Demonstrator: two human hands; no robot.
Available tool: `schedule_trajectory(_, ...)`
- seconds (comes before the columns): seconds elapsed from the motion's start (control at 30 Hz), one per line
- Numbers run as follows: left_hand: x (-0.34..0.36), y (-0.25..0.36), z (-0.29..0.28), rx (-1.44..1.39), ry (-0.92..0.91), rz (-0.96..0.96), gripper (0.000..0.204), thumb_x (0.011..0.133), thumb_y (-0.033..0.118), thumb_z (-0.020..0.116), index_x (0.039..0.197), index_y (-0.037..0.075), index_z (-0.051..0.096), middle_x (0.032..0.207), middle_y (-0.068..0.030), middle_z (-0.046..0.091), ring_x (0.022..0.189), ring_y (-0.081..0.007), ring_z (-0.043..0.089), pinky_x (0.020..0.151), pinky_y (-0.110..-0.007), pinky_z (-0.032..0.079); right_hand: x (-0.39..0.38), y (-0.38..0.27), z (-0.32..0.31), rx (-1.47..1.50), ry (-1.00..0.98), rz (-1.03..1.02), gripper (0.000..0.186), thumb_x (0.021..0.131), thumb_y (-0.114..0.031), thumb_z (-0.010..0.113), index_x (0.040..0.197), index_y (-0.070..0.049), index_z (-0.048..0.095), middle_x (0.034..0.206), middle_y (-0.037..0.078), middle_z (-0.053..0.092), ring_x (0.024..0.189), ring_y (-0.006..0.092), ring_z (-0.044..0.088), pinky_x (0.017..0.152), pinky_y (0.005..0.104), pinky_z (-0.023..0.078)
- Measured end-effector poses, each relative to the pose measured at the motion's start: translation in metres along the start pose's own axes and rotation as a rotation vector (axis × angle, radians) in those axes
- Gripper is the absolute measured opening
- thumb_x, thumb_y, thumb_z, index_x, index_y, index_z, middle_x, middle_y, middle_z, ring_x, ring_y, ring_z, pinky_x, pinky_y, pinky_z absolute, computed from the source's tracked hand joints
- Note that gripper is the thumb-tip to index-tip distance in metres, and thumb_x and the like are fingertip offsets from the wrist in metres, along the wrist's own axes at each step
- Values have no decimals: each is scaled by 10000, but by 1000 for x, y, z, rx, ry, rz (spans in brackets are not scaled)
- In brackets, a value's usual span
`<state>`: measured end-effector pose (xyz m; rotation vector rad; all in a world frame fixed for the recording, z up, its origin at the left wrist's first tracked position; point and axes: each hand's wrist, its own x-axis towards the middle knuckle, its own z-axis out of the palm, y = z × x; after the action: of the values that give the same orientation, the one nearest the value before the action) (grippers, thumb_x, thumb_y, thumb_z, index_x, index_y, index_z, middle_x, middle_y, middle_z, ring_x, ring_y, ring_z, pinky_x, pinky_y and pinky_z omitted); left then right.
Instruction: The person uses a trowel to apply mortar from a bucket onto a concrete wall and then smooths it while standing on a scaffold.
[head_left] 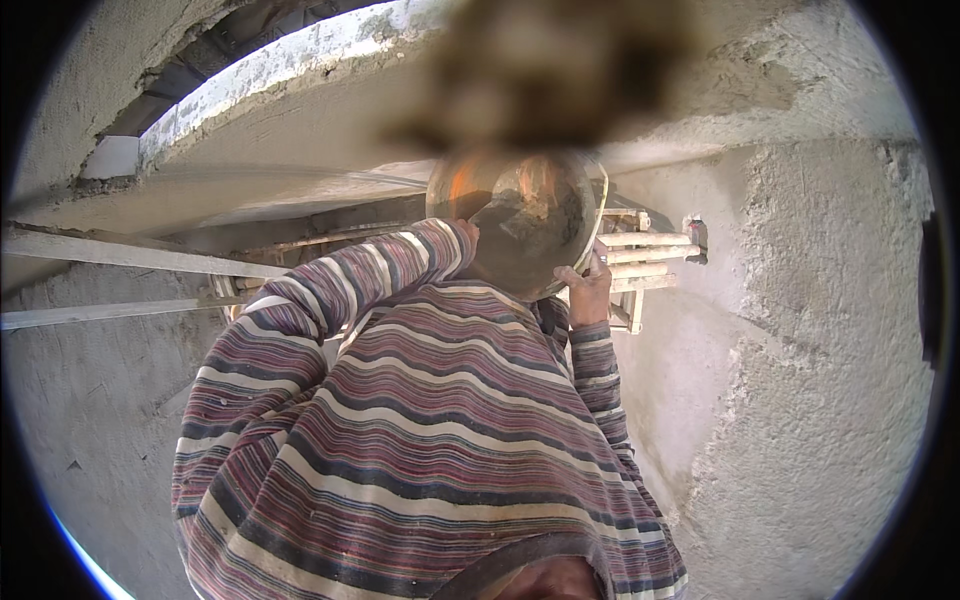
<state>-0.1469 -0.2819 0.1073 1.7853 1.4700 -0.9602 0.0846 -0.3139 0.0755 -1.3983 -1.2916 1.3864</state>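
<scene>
In front of my chest is a round grey basin (505, 265), tilted so that its inside shows, with wet-looking grey residue and orange patches in it. My right hand (588, 288) grips the near right part of its pale rim, thumb toward the inside. At the basin's left side is my left hand (468, 232), mostly hidden by the striped sleeve and the viewing angle. Its fingers reach over the basin's inside, but whether they hold anything does not show.
A wooden scaffold (640, 255) of poles and slats stands below the basin. Two long boards (130, 250) run in from the left. Rough plastered wall (830, 300) rises on the right, and a curved ledge (270, 75) lies ahead. A dark blurred shape (560, 65) covers the top middle.
</scene>
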Motion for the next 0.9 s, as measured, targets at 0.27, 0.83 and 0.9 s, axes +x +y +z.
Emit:
schedule_trajectory(0.27, 35, 1, 27, -459, 10, 269, 473, 799, 391, 589, 1077, 10, 617, 1013, -208, 638, 975, -361, 595, 857, -403, 458, -15, 0, -5, 223, 36, 170, 490, 697, 92, 578, 1175, 21, 501, 977, 49, 556, 817, 120, 544, 737, 267, 489)
schedule_trajectory(0.83, 0, 16, 19, 391, 421, 432, 288, 737, 182, 597, 981, 33, 632, 791, -91, 645, 730, -265, 651, 640, -381, 538, 6, -8, -11, -21, -88, 35, 367, 653, 74, 609, 1017, 36, 607, 1025, 54, 567, 845, 149, 566, 771, 280, 475)
schedule_trajectory(0.9, 12, -10, 17, 491, 333, 582, 228, 726, 174, 631, 928, 77, 672, 834, -75, 667, 749, -260, 664, 652, -394, 548, 3, -12, -8, 63, -65, 40, 405, 657, 60, 607, 1060, 24, 591, 1031, 54, 571, 880, 144, 556, 784, 273, 468)
